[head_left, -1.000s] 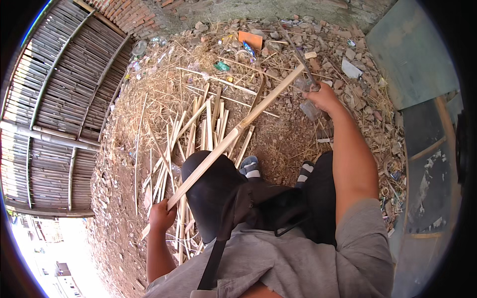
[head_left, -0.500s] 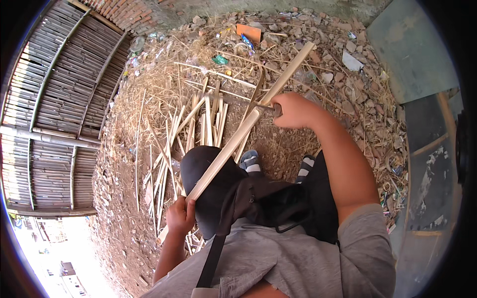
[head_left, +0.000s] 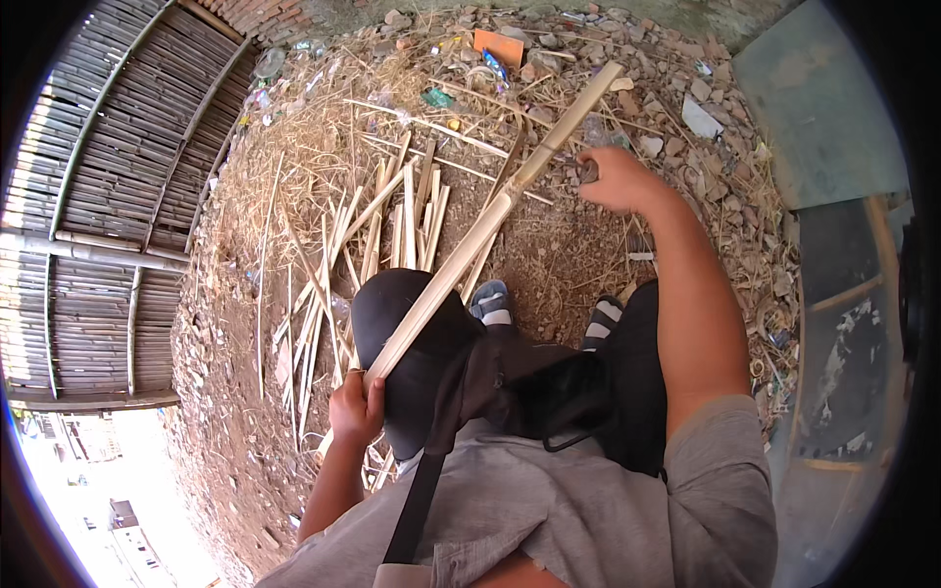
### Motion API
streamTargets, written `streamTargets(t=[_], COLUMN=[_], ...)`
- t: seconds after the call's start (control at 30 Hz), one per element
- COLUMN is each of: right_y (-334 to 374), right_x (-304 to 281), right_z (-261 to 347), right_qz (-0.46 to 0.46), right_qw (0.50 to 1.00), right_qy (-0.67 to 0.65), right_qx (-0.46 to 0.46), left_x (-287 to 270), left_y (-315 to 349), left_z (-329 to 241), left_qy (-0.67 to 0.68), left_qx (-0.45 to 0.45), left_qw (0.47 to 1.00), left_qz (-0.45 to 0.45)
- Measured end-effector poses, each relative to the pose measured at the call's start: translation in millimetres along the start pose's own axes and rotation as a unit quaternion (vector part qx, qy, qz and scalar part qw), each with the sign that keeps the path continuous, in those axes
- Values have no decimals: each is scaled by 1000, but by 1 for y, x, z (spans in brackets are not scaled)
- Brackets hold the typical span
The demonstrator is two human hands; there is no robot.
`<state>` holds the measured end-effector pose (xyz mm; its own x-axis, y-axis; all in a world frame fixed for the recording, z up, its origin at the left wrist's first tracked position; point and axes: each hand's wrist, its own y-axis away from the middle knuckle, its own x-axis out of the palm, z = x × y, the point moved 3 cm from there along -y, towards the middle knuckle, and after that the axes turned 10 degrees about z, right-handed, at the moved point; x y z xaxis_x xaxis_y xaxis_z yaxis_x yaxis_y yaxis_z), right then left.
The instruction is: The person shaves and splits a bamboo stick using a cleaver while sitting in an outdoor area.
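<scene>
Left grip (head_left: 356, 407), lower left of centre: fingers and thumb closed around the near end of one pale bamboo strip (head_left: 480, 232). Right grip (head_left: 619, 181), upper right of centre: curled about a dark handle (head_left: 588, 171), its visible end apart from the strip; blade not clearly discernible. Strip: single, slanting from lower left of centre to upper right, passing over the black-clad left knee (head_left: 407, 318); a joint near mid-length. Loose strips (head_left: 410, 225): one heap, left of centre, on littered soil (head_left: 549, 260). Handling note, by judgement: strip best steadied by a firm left hold, fingers well back from the tool's path; strokes best short, level and directed away from the knee, with extra care at the joint, where fibre likely resists.
</scene>
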<state>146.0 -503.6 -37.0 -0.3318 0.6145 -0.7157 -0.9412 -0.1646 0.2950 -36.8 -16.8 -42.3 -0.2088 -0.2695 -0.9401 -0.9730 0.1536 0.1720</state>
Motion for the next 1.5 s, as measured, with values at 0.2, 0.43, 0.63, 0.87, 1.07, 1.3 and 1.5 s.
streamTargets(t=[0.2, 0.43, 0.63, 0.87, 1.07, 1.3, 1.5], right_y=[10, 3, 10, -12, 12, -5, 7], right_x=[6, -10, 6, -3, 14, 2, 37], right_z=[42, -14, 53, -26, 64, -9, 58], right_qz=[0, 23, 100, 56, 130, -2, 100], right_qw=[999, 986, 994, 981, 984, 997, 988], right_qy=[33, -114, -10, -148, 96, -61, 53], right_qx=[-19, 123, -34, 109, -81, 51, -104], left_x=[-5, -12, -10, -13, -17, -31, -38], left_y=[3, -13, -6, -14, -9, -8, -4], left_z=[8, 14, 23, 20, 13, -3, -20], left_qy=[-4, 162, 210, 151, 155, 46, 135], left_qx=[-21, 14, -4, 17, 14, -8, -42], left_qw=[1000, 985, 972, 985, 984, 996, 980], left_qz=[16, 62, 101, 87, 82, 75, 142])
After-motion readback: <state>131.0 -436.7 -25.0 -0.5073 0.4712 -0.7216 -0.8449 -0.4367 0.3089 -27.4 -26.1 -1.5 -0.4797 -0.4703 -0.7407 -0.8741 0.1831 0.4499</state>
